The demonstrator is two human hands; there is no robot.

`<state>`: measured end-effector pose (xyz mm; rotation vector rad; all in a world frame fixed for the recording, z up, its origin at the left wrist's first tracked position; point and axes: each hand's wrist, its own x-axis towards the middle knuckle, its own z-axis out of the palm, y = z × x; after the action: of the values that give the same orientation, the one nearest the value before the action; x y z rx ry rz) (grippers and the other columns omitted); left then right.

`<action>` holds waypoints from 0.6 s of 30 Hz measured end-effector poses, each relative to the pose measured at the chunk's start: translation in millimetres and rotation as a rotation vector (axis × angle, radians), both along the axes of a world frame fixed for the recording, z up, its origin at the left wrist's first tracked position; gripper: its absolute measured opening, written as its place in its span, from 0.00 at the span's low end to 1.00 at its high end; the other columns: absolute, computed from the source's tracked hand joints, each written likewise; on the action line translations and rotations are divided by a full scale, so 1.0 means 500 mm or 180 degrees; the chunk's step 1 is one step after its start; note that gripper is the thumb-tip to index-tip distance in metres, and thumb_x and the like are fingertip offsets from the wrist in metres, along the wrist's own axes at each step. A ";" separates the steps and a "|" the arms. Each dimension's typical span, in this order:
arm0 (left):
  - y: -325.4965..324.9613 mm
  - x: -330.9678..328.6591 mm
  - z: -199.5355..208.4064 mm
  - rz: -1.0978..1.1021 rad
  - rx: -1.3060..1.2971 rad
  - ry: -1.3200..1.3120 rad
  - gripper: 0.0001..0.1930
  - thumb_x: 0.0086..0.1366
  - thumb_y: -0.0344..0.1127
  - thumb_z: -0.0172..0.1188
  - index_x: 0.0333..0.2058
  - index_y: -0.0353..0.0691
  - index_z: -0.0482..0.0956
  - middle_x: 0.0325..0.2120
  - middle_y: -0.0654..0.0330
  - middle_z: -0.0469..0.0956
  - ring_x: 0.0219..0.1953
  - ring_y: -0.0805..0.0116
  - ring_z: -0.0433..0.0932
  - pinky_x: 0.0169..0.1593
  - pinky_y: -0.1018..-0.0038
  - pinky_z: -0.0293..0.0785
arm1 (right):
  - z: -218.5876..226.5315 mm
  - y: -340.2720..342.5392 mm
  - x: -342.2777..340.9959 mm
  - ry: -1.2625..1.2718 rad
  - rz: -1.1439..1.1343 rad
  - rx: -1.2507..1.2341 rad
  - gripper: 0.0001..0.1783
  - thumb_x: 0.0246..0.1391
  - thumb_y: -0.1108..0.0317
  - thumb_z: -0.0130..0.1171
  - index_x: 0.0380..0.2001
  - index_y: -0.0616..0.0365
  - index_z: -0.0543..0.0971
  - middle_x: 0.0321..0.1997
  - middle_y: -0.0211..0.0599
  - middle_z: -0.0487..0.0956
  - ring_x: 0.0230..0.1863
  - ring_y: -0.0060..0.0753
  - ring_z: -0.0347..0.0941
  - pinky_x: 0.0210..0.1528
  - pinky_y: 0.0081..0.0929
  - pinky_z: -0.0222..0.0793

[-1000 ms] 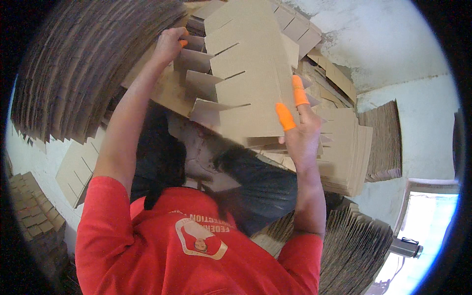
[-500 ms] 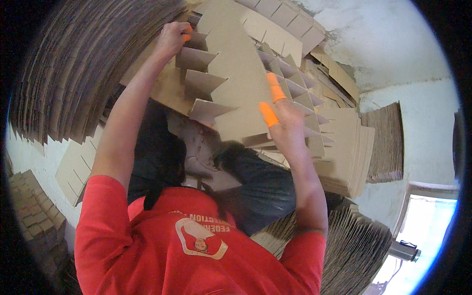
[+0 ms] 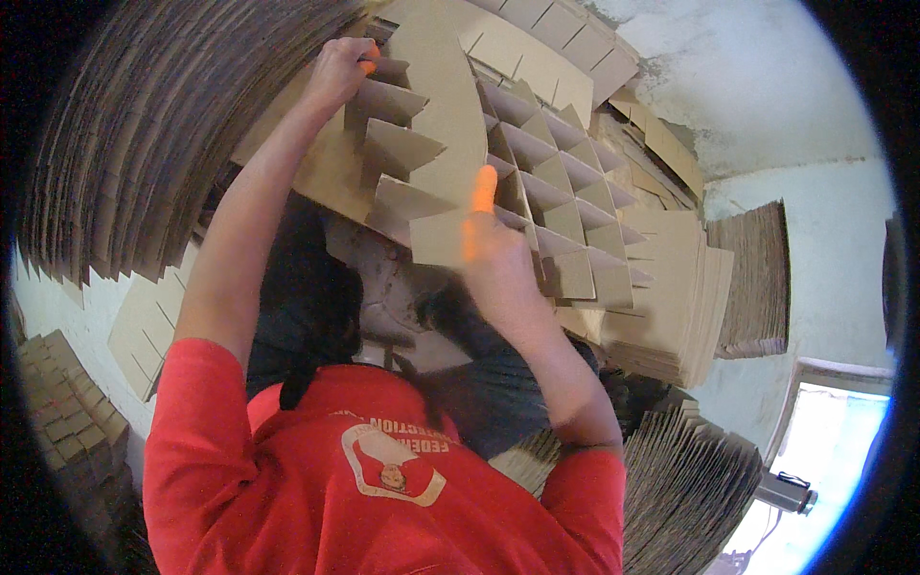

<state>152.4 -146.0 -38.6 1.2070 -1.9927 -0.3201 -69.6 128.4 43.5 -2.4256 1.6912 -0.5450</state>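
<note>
A broad brown cardboard strip (image 3: pixel 436 105) stretches from the far side toward me. Notched cardboard cross pieces (image 3: pixel 407 144) jut from its left side. To its right is a cardboard divider grid (image 3: pixel 556 192) with several square cells. At the far end, my left hand (image 3: pixel 340 75) is closed around the edge of a cross piece, orange covers on its fingertips. My right hand (image 3: pixel 500 257) is at the strip's near right edge, beside the grid. Its index finger, in an orange cover, lies along that edge; the thumb is blurred against the strip's face. The other right fingers are hidden.
A tall stack of cardboard sheets (image 3: pixel 144 125) rises at the left. Slotted sheets (image 3: pixel 527 72) lie at the far side, and more stacks stand at the right (image 3: pixel 671 297) and near right (image 3: pixel 695 489). My legs (image 3: pixel 460 393) are below the work; a wall (image 3: pixel 767 105) bounds the right.
My right hand has moved left and slightly nearer, and the strip's right edge has shifted left with it, uncovering more grid cells. My left hand has barely moved.
</note>
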 end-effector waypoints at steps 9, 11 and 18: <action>-0.010 0.006 0.018 -0.0276 0.0022 -0.0173 0.11 0.50 0.25 0.66 0.34 0.36 0.80 0.29 0.50 0.81 0.34 0.52 0.81 0.40 0.66 0.75 | -0.029 -0.004 0.026 0.0463 0.0186 0.0473 0.29 0.50 0.76 0.50 0.57 0.75 0.62 0.26 0.53 0.77 0.26 0.52 0.78 0.26 0.45 0.74; -0.011 -0.003 0.023 -0.0356 0.0106 -0.0259 0.14 0.50 0.27 0.67 0.38 0.37 0.80 0.32 0.51 0.81 0.37 0.54 0.81 0.43 0.67 0.75 | -0.052 -0.009 0.017 0.0309 -0.0046 0.0778 0.25 0.51 0.74 0.52 0.54 0.70 0.66 0.26 0.51 0.77 0.27 0.52 0.78 0.28 0.46 0.75; 0.141 0.045 0.127 -0.0261 -0.0627 -0.0023 0.34 0.52 0.41 0.69 0.58 0.44 0.70 0.55 0.56 0.73 0.57 0.58 0.71 0.59 0.66 0.66 | -0.005 -0.067 -0.108 -0.0081 -0.0323 -0.1200 0.17 0.54 0.70 0.57 0.48 0.57 0.77 0.42 0.44 0.80 0.38 0.46 0.78 0.39 0.37 0.73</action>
<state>175.1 -75.3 25.1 1.0062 -2.0311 -0.1556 -123.8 95.0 41.2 -2.5676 1.8512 -0.9851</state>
